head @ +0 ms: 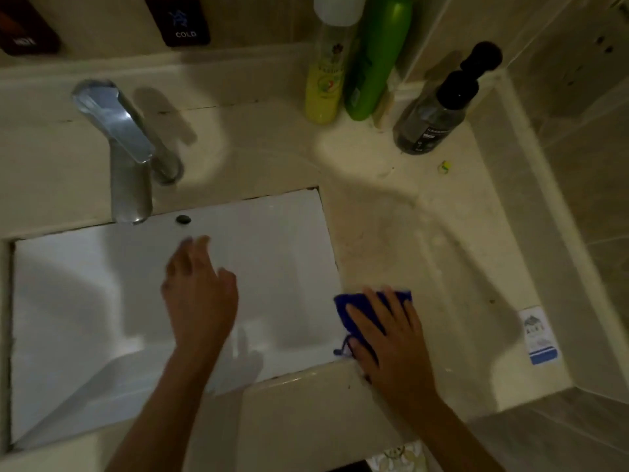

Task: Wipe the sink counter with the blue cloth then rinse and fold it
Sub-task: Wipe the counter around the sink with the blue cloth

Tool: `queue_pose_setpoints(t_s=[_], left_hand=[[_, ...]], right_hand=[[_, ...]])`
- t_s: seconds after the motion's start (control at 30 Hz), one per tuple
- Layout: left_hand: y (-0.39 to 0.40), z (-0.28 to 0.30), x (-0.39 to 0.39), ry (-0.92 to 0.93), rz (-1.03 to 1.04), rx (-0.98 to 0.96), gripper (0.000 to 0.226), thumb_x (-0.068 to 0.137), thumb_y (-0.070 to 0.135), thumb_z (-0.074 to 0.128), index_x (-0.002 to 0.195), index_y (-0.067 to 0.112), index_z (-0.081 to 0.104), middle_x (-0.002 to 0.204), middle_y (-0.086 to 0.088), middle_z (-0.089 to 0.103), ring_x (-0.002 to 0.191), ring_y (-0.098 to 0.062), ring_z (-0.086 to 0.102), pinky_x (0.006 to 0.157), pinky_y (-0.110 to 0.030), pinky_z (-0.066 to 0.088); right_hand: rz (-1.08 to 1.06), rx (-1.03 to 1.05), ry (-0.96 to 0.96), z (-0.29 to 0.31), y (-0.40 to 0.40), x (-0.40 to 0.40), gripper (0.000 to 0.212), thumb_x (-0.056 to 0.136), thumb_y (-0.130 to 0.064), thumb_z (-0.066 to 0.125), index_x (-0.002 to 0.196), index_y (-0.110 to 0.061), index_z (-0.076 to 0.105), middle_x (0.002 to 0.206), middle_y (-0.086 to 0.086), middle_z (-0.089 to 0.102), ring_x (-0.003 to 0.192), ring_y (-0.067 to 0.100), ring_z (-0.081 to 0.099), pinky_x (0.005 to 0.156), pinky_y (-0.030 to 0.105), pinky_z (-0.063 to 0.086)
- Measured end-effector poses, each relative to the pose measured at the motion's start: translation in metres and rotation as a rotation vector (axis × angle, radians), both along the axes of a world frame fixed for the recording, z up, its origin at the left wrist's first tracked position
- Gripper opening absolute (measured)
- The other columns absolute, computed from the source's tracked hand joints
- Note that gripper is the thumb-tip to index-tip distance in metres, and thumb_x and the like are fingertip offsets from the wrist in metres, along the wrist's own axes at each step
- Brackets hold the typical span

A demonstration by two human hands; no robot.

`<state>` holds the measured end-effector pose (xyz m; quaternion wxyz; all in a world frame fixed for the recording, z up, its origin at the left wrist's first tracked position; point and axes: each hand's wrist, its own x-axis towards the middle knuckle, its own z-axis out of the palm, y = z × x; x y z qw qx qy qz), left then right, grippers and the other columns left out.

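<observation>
The blue cloth (347, 306) lies bunched on the beige sink counter (425, 253), right at the basin's right edge near the front corner. My right hand (388, 338) presses flat on top of it, fingers spread, covering most of the cloth; a blue loop hangs over the rim. My left hand (199, 291) hovers over the white sink basin (85, 301), fingers apart, holding nothing. The chrome faucet (126, 155) stands behind the basin at the left.
A yellow bottle (323, 73), a green bottle (377, 59) and a dark pump bottle (435, 110) stand at the counter's back right. A small yellow scrap (445, 166) and a blue-white packet (541, 335) lie on the counter. A tiled wall borders the right side.
</observation>
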<state>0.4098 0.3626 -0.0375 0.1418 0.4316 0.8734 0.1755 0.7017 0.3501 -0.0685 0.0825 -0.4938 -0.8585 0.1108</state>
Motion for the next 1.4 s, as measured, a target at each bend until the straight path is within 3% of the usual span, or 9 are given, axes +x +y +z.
queue_pose_setpoints(t_s=[0.23, 0.37, 0.53, 0.63, 0.7, 0.77, 0.83, 1.27, 1.4], left_hand=[[0.03, -0.001, -0.068, 0.151, 0.172, 0.079, 0.022, 0.08, 0.003, 0.064, 0.095, 0.001, 0.049, 0.087, -0.022, 0.051, 0.078, -0.035, 0.048, 0.072, -0.042, 0.04], [0.039, -0.011, -0.072, 0.154, 0.098, -0.148, 0.047, 0.085, 0.013, 0.063, 0.123, -0.009, 0.046, 0.113, -0.036, 0.055, 0.112, -0.048, 0.051, 0.106, -0.056, 0.034], [0.039, -0.015, -0.08, 0.173, 0.1, -0.107, 0.028, 0.084, 0.01, 0.057, 0.109, 0.0, 0.051, 0.098, -0.027, 0.059, 0.103, -0.046, 0.055, 0.102, -0.058, 0.039], [0.035, -0.023, -0.09, 0.147, 0.117, -0.023, 0.02, 0.082, 0.008, 0.053, 0.102, 0.004, 0.051, 0.113, -0.03, 0.057, 0.108, -0.044, 0.054, 0.102, -0.057, 0.04], [0.036, -0.026, -0.096, 0.049, 0.21, 0.026, 0.022, 0.081, 0.007, 0.05, 0.099, -0.005, 0.053, 0.098, -0.027, 0.059, 0.082, -0.036, 0.057, 0.076, -0.045, 0.052], [0.039, -0.027, -0.099, -0.049, 0.318, 0.025, 0.027, 0.081, 0.008, 0.05, 0.101, -0.01, 0.054, 0.075, -0.013, 0.052, 0.057, -0.022, 0.048, 0.048, -0.025, 0.037], [0.038, -0.028, -0.099, -0.108, 0.376, 0.017, 0.026, 0.081, 0.013, 0.051, 0.099, -0.005, 0.056, 0.066, -0.005, 0.047, 0.053, -0.027, 0.053, 0.045, -0.02, 0.03], [0.032, 0.008, -0.103, -0.036, 0.06, 0.164, 0.056, 0.071, -0.02, 0.052, 0.124, -0.002, 0.051, 0.11, -0.025, 0.062, 0.063, -0.035, 0.056, 0.055, -0.034, 0.043], [0.029, 0.003, -0.108, 0.002, -0.046, 0.14, 0.047, 0.066, -0.022, 0.056, 0.108, -0.003, 0.06, 0.135, -0.024, 0.053, 0.055, -0.026, 0.049, 0.051, -0.032, 0.045]], right_hand=[[-0.616, 0.076, -0.107, -0.002, 0.137, -0.037, 0.052, 0.102, -0.035, 0.042, 0.147, -0.009, 0.044, 0.151, 0.018, 0.047, 0.139, 0.039, 0.039, 0.115, 0.057, 0.029], [-0.543, 0.097, -0.073, -0.004, 0.196, -0.107, 0.054, 0.101, -0.036, 0.039, 0.147, -0.009, 0.046, 0.15, 0.019, 0.049, 0.139, 0.04, 0.041, 0.116, 0.057, 0.028], [-0.091, 0.148, -0.053, -0.003, 0.201, -0.127, 0.053, 0.098, -0.031, 0.043, 0.146, -0.009, 0.046, 0.149, 0.017, 0.05, 0.137, 0.038, 0.045, 0.113, 0.054, 0.034], [-0.357, 0.156, -0.041, -0.004, 0.198, -0.112, 0.054, 0.097, -0.03, 0.038, 0.143, -0.003, 0.048, 0.143, 0.022, 0.053, 0.132, 0.042, 0.048, 0.11, 0.056, 0.036], [-0.498, 0.137, -0.039, -0.005, 0.204, -0.126, 0.054, 0.097, -0.03, 0.038, 0.143, -0.004, 0.048, 0.143, 0.022, 0.054, 0.133, 0.042, 0.047, 0.111, 0.057, 0.035], [-0.391, 0.143, -0.015, -0.003, 0.215, -0.154, 0.053, 0.097, -0.029, 0.04, 0.143, -0.006, 0.049, 0.143, 0.019, 0.055, 0.134, 0.039, 0.048, 0.112, 0.054, 0.035], [-0.19, 0.126, 0.023, -0.002, 0.225, -0.185, 0.053, 0.096, -0.029, 0.039, 0.144, -0.009, 0.05, 0.144, 0.016, 0.055, 0.135, 0.037, 0.048, 0.112, 0.053, 0.035], [0.603, -0.242, 0.107, 0.012, 0.243, -0.253, 0.057, 0.084, -0.021, 0.047, 0.141, -0.022, 0.057, 0.148, 0.004, 0.054, 0.142, 0.029, 0.039, 0.117, 0.038, 0.021], [0.372, -0.102, 0.207, 0.007, 0.245, -0.22, 0.055, 0.082, -0.016, 0.048, 0.135, -0.009, 0.061, 0.14, 0.015, 0.06, 0.131, 0.038, 0.051, 0.113, 0.053, 0.037]])
